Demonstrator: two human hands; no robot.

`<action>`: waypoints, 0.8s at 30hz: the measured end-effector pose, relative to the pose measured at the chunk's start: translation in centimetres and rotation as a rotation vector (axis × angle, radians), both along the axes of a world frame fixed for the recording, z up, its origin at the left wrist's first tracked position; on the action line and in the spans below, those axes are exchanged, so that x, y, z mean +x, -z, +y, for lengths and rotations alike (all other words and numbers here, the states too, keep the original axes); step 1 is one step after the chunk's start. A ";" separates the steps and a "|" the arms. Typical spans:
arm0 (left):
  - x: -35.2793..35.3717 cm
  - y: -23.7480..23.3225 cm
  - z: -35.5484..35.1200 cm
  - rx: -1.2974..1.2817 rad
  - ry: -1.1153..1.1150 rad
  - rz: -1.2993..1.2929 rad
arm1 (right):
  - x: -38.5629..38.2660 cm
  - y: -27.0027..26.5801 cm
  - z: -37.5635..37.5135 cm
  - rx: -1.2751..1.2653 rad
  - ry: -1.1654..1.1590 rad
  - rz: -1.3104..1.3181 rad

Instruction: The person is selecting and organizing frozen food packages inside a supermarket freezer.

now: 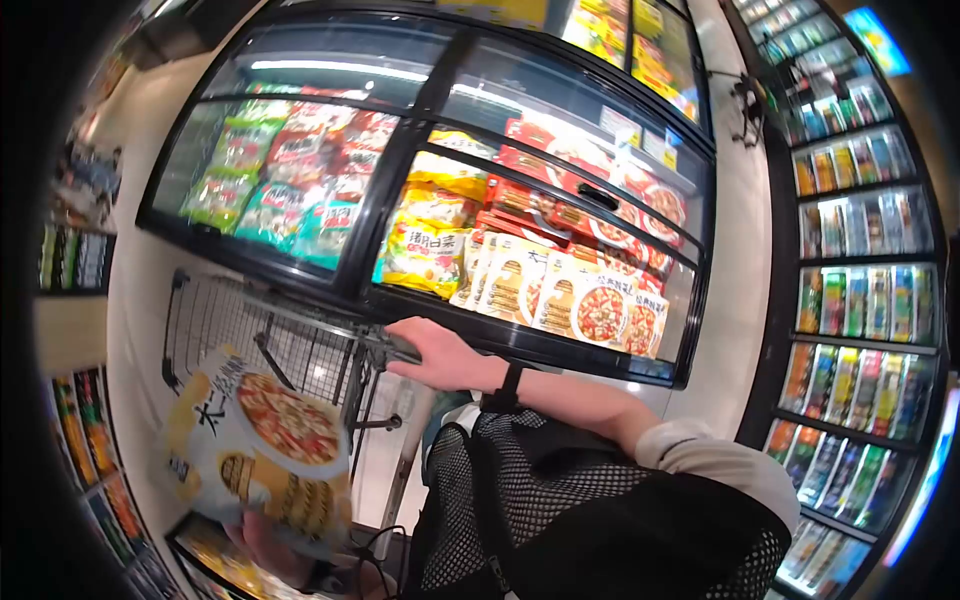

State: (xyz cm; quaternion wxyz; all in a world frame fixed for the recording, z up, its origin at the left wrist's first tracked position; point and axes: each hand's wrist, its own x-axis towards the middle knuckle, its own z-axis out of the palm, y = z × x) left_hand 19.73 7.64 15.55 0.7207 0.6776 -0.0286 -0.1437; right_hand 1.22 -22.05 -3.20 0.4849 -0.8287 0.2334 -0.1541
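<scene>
My left hand [263, 548] holds a large white food bag [215, 440] by its lower edge. Chinese lettering and a picture of a filled round dish are printed on the bag, which is tilted and hides most of that hand's fingers. My right hand [435, 352], with a black band at the wrist, is closed round the handle of a wire shopping cart [375, 343]. The bag covers part of the cart. Just beyond the right hand, similar white bags [575, 295] stand in a glass-topped freezer, beside yellow bags [425, 250].
The black-framed freezer [345, 275] runs along the cart's far side; green and red bags [290, 165] fill its left section. Shelves of bottles and packs [850, 300] line the right. Pale floor [735, 200] lies between them. Another goods case [225, 555] stands at bottom left.
</scene>
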 end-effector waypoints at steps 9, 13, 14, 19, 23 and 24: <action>-6.7 1.5 -14.6 -0.336 0.837 0.332 | -13.8 -0.1 -4.3 1.980 -0.020 -0.330; -9.2 5.8 -21.4 -0.044 0.865 0.447 | -21.6 0.7 -6.5 1.818 0.137 -0.398; -10.0 6.0 -22.9 -0.001 0.903 0.467 | -22.9 1.0 -7.0 1.785 0.219 -0.396; -14.5 9.7 -28.6 0.262 1.161 0.491 | -30.3 4.9 -11.1 1.558 0.563 -0.289; -17.7 15.4 -30.5 0.267 1.296 0.387 | -33.4 1.7 -14.4 1.299 0.620 -0.254; -18.3 17.2 -30.9 0.257 1.333 0.373 | -33.9 0.4 -14.8 1.226 0.605 -0.221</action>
